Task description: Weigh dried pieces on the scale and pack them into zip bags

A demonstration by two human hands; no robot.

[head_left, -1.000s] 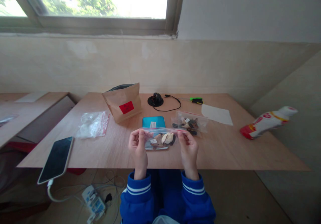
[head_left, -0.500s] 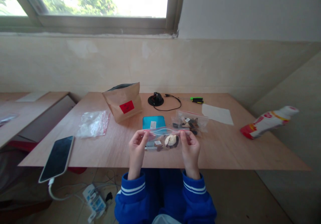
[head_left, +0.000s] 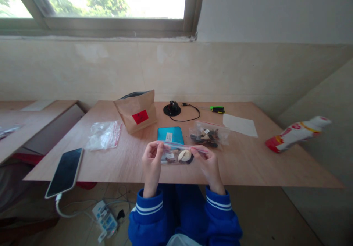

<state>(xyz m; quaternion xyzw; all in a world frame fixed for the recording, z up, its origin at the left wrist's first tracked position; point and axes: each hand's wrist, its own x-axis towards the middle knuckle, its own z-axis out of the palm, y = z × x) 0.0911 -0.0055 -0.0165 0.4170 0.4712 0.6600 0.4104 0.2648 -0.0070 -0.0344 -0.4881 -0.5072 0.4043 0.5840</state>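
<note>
Between my hands, over the front part of the table, hangs a clear zip-lock bag with brownish pieces, a small white label and a pale round piece inside. My left hand pinches the left end of its pinkish top strip. Thumb and fingers of my right hand close on the same strip, right of the middle. Just behind the bag lies a blue box or case with a white label, partly covered by it. Another zip-lock bag of dark and tan pieces rests behind my right hand.
A brown paper pouch stands behind on the left, near some clear plastic bags. A phone on a cable overhangs the front-left edge. Behind are a black device, screwdrivers and paper; a bottle is at right.
My right hand has shifted left along the bag's top strip, and its fingers now point inward. The strip's gaping middle has drawn together. My left hand stays at the left end.
</note>
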